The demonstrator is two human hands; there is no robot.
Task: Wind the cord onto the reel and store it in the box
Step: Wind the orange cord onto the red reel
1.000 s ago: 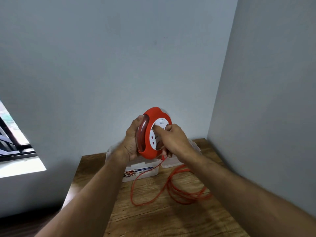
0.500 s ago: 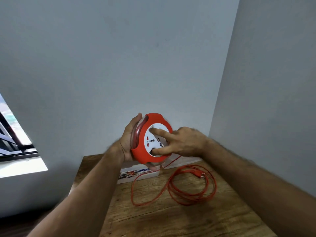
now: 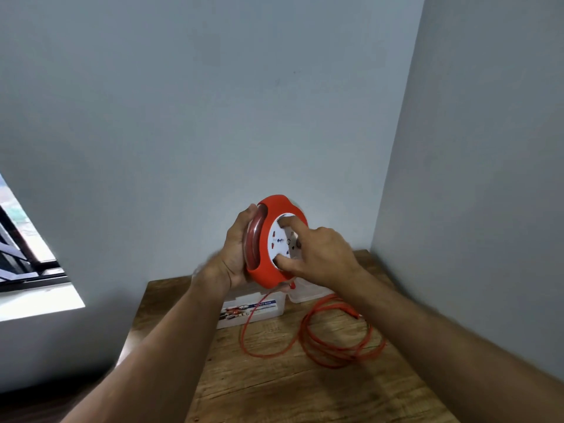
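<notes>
I hold a round orange reel (image 3: 268,270) with a white socket face upright above the table. My left hand (image 3: 236,248) grips its back and rim. My right hand (image 3: 320,254) rests on the white face, forefinger and thumb pressed into it. Orange cord (image 3: 335,346) runs down from the reel's bottom and lies in loose loops on the wooden table (image 3: 290,392). A white box (image 3: 253,309) with a printed label sits under the reel, partly hidden by my hands.
A clear plastic lid or container (image 3: 308,293) lies right of the box. Grey walls meet in a corner close behind and to the right. A window (image 3: 27,257) is at the left. The table's left edge drops off near my left forearm.
My right hand has turned on the white face, the forefinger moving up toward the top. The loose cord loops have shifted on the table.
</notes>
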